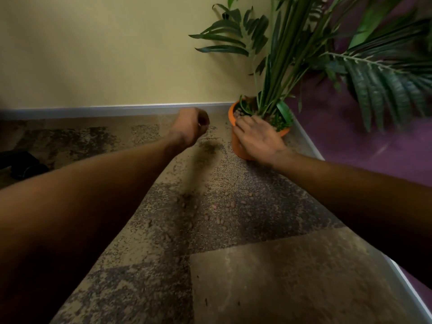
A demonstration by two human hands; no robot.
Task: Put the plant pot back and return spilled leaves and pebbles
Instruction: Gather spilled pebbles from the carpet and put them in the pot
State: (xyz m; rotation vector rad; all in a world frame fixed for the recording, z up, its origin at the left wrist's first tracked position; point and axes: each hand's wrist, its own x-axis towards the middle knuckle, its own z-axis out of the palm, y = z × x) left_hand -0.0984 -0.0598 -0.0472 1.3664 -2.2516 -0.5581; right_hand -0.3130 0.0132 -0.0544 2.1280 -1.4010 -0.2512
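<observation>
An orange plant pot [237,142] stands upright in the corner of the room, holding a tall green palm plant [301,54] and pebbles. My right hand [256,136] lies over the pot's near rim with its fingers spread and fairly straight, the fingertips on the pebbles inside. My left hand [190,127] hovers above the carpet just left of the pot, its fingers curled into a fist; whether anything is inside it is hidden. Several small reddish pebbles [219,212] lie scattered on the carpet in front of the pot.
Patterned brown and grey carpet [280,277] covers the floor. A yellow wall [105,54] with a grey skirting board runs behind, a purple wall [350,146] closes the right side. A dark object [22,166] lies on the floor at far left.
</observation>
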